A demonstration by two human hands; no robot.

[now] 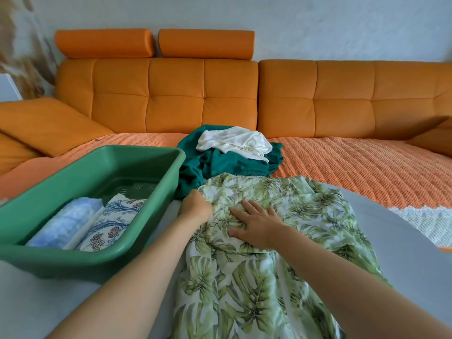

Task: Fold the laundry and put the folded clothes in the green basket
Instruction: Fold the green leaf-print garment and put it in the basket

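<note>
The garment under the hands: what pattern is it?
Green tropical leaf print on white; the garment shows best in the head view.

The basket (137, 172) is plain green. Of the folded pieces in it, the left cloth (66, 221) is mottled pale blue and white, and the right cloth (110, 223) is white with blue leaves and dark red flowers. The dress (244, 277) is white with green palm leaves. The sweater (220, 165) is teal, the top (234, 140) cream-white. The sofa (171, 94) is orange, its cover (354, 172) ribbed orange.
</note>
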